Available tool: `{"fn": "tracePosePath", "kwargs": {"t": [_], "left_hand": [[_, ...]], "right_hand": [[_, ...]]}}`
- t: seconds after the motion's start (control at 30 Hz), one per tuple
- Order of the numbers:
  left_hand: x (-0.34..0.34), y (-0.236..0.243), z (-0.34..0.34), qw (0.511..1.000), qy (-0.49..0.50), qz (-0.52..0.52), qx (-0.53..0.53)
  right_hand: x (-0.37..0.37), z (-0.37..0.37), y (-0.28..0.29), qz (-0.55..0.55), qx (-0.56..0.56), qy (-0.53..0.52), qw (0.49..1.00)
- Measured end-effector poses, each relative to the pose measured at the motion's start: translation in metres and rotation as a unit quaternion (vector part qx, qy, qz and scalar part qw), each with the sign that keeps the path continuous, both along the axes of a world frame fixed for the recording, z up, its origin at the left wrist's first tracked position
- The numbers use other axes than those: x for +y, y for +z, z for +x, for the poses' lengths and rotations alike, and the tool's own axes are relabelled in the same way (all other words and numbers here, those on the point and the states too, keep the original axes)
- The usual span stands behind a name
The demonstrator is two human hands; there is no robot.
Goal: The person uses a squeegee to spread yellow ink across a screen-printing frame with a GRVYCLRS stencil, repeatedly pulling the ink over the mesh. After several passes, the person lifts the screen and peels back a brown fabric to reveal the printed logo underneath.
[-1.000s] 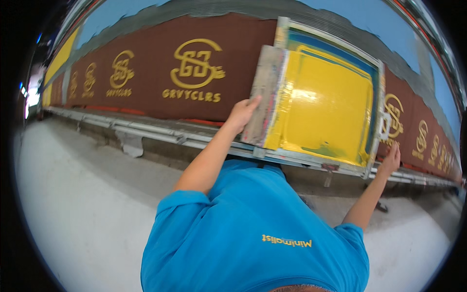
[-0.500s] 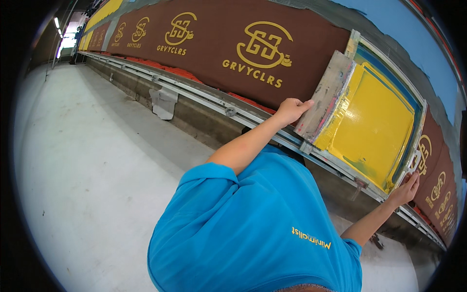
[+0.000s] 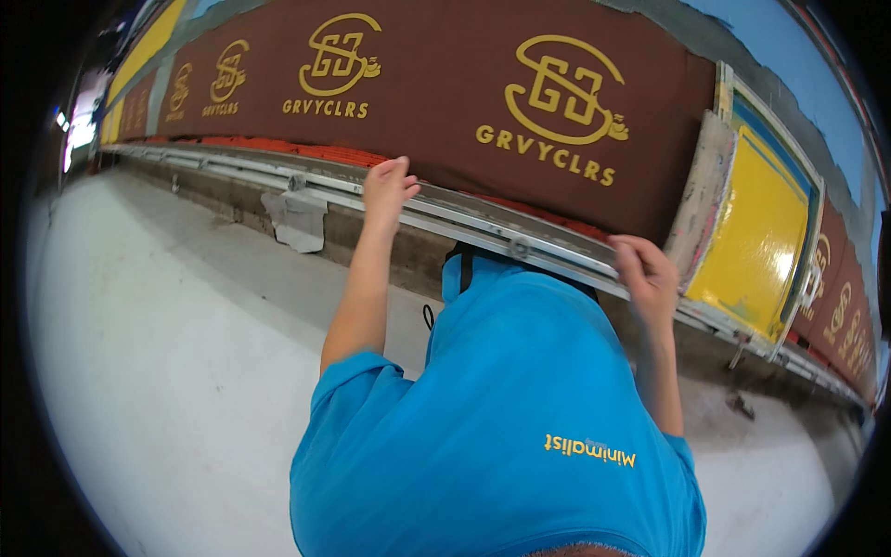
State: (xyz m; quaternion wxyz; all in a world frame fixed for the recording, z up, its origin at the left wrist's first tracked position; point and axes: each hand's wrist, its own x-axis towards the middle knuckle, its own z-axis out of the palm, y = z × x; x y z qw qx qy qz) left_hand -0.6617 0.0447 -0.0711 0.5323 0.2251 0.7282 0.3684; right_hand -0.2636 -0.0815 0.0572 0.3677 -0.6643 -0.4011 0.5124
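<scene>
My left hand rests on the metal rail at the front edge of a long table, fingertips touching the brown cloth printed with yellow emblems. Further right on the same rail, my right hand has its fingers curled over it, just left of a printing screen frame with yellow mesh. The frame lies on the cloth, and its paint-smeared near side is closest to my right hand. Neither hand touches the frame. My blue shirt hides the rail between my arms.
The table and rail run far to the left and right. A pale rag or sheet hangs under the rail at left. Grey concrete floor spreads to my left. A small dark object lies on the floor at right.
Both hands have left the yellow screen frame and shifted left onto the rail. The view has swung so the frame now sits to my right.
</scene>
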Motion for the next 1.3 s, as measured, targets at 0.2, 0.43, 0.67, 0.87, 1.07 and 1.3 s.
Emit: {"fn": "tracePosePath", "kwargs": {"t": [0.2,0.43,0.67,0.87,1.07,1.3], "left_hand": [[0.086,-0.061,-0.131,0.986,-0.007,-0.088,-0.142],[0.153,-0.097,-0.199,0.944,-0.170,-0.228,-0.168],[0.172,-0.095,-0.221,0.939,-0.284,-0.171,-0.089],[0.181,-0.113,-0.225,0.933,-0.350,-0.070,-0.054],[0.171,-0.097,-0.223,0.913,-0.197,-0.176,-0.312],[0.148,-0.134,-0.256,0.910,-0.411,0.036,0.034]], "right_hand": [[0.120,-0.239,-0.098,0.019,-0.045,0.159,0.986],[0.185,-0.354,-0.175,0.030,-0.179,0.227,0.957],[0.190,-0.399,-0.223,0.100,-0.330,0.217,0.913],[0.203,-0.429,-0.229,0.114,-0.393,0.165,0.897],[0.204,-0.448,-0.233,0.116,-0.381,0.156,0.904],[0.206,-0.443,-0.211,0.071,-0.241,0.067,0.966]]}}
